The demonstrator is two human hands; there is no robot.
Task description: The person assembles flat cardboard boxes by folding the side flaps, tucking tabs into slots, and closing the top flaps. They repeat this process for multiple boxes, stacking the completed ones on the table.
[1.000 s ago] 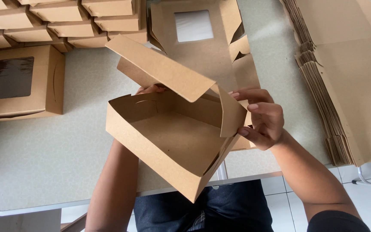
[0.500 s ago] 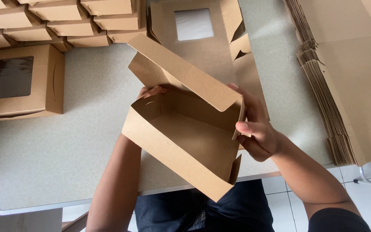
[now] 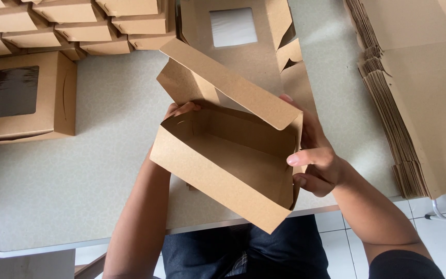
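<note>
Both forearms rise from the near edge of the grey table (image 3: 78,206) and meet at a half-folded brown cardboard box (image 3: 223,155), which is held tilted above the tabletop with its open side facing up toward the camera. The left arm runs up under the box's left end, and the left hand (image 3: 180,109) is mostly hidden behind the far left corner; only fingertips show over the rim there, touching the card, and how tightly they close cannot be told. The right arm comes in bent from the lower right, with the right hand (image 3: 313,155) wrapped round the box's right end: thumb pressed on the front of the side wall, fingers curled behind and under it, pinching that wall. The box's lid flap stands raised along its far side. Beyond the box lies a flat windowed box blank (image 3: 233,31); left of the box sits a finished windowed box (image 3: 21,101), and to its right a stack of flat blanks (image 3: 414,93).
</note>
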